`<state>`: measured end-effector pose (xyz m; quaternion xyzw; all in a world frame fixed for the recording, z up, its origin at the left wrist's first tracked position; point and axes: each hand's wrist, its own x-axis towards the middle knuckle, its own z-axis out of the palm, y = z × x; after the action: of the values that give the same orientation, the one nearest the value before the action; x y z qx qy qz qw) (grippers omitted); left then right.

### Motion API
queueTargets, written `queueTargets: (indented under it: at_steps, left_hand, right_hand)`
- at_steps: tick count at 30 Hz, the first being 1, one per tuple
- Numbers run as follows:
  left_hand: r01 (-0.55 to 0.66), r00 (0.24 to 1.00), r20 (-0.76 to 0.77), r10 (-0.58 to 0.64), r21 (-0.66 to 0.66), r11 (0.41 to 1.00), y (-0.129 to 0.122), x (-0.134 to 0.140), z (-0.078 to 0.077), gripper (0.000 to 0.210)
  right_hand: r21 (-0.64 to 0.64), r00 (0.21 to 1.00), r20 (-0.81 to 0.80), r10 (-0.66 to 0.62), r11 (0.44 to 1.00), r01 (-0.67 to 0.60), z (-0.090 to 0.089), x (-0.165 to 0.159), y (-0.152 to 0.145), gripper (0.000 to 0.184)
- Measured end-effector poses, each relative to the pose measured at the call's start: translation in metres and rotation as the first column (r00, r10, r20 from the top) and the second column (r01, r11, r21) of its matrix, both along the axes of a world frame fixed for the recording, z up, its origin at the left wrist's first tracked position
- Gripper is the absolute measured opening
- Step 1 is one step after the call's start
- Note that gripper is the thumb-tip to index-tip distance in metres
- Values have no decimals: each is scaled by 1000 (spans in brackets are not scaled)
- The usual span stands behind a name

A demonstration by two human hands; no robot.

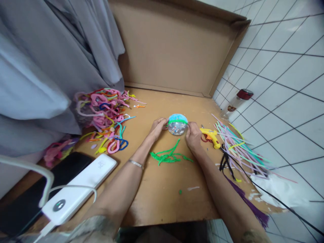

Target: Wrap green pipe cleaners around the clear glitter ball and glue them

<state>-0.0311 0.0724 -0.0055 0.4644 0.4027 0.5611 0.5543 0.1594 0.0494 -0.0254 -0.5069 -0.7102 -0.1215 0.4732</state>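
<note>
A clear round ball (178, 128) is held just above or on the middle of the table. Light-blue pipe cleaner coils cover its top, a bright green band runs round its middle, and small bits show through the see-through lower part. My left hand (159, 126) grips its left side with the fingers closed at the green band. On the right side, my right hand (193, 134) is closed against it near the same band; its fingertips are partly hidden. Several green pipe cleaner pieces (167, 157) lie in front of the ball, between my forearms.
A yellow hot glue gun (210, 137) lies right of my right hand, beside long pastel pipe cleaners (240, 148). A tangled pile of pipe cleaners (101, 108) fills the left back. Nearer are a white power bank (83, 184), and, by the tiled wall, a red-lidded bottle (236, 103).
</note>
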Motion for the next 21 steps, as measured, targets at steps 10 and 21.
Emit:
queueTargets:
  at_steps: [10, 21]
  left_hand:
    - [-82, 922, -364, 130, 144, 986, -5, 2, 1, 56]
    - [-140, 891, -409, 196, 163, 977, -5, 6, 3, 54]
  right_hand:
    - [2, 996, 88, -15, 1000, 15, 7, -8, -9, 30]
    - [-15, 999, 46, 0, 1000, 1, 6, -9, -9, 29]
